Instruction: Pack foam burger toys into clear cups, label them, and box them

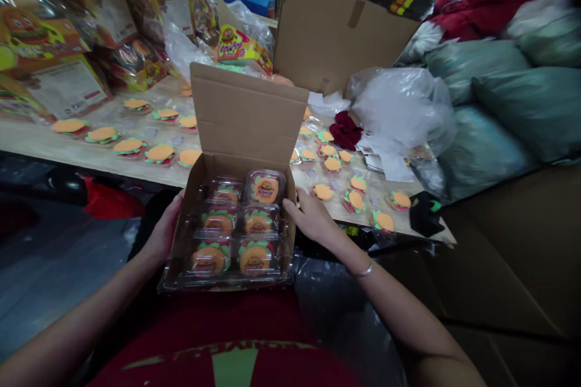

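Note:
A brown cardboard box (254, 115) with its lid raised rests against my body at the table's front edge. Inside it, clear plastic clamshell packs (258, 257) hold toy burgers with orange buns and green frills, set in two columns. My left hand (167, 224) grips the box's left wall, its fingers mostly hidden behind it. On the other side, my right hand (311, 214) holds the right wall, thumb over the rim and the other fingers outside. One pack at the far right of the box (265, 187) sits a little higher than the others.
Rows of toy burgers (160, 153) cover the wooden table (27, 139) on both sides. Printed burger packages (63, 84) are piled at the left. A large open carton (336, 30), clear plastic bags (402, 103) and a black item (425, 213) lie beyond or right. Green sacks (535, 109) are stacked at right.

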`<action>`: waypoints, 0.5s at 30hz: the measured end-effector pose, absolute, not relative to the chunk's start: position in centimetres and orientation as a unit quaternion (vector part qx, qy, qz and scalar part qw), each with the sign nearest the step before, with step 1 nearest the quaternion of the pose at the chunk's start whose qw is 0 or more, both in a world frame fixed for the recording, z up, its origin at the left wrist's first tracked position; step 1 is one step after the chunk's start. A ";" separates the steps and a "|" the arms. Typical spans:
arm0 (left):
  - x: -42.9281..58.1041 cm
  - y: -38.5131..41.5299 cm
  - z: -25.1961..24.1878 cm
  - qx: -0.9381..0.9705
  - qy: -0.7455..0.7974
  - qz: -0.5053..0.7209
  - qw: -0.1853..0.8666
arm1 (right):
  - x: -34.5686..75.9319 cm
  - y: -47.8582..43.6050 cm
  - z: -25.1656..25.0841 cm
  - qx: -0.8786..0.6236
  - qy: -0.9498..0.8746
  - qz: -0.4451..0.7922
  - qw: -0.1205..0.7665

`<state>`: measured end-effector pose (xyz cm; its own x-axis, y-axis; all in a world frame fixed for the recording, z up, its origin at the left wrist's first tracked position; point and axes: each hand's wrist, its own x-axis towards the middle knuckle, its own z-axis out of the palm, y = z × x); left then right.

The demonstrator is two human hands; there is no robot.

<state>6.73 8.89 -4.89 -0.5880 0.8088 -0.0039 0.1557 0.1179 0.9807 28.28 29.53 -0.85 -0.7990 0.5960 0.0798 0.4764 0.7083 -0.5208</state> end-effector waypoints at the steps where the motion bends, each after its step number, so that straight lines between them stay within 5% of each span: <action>1: 6.4 8.5 -4.7 0.370 0.707 0.556 0.233 | 28.1 29.5 -0.5 -0.291 -0.918 0.198 0.184; 4: 6.3 7.1 -2.8 0.537 0.728 0.423 0.055 | 26.7 29.7 0.8 -0.195 -0.938 0.100 0.269; 8: 7.1 7.0 -0.2 0.757 0.642 0.115 0.037 | 24.1 31.2 1.2 -0.077 -0.984 0.039 0.157; 15: 6.5 9.3 -1.9 0.765 0.640 0.060 0.029 | 22.9 34.1 -0.2 -0.069 -0.988 0.078 0.115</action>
<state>6.53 9.29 -1.92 0.1732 0.9834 0.0540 0.9764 -0.1786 0.1213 22.86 34.13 -0.19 -0.9638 0.1545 0.2172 0.1185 0.9783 -0.1701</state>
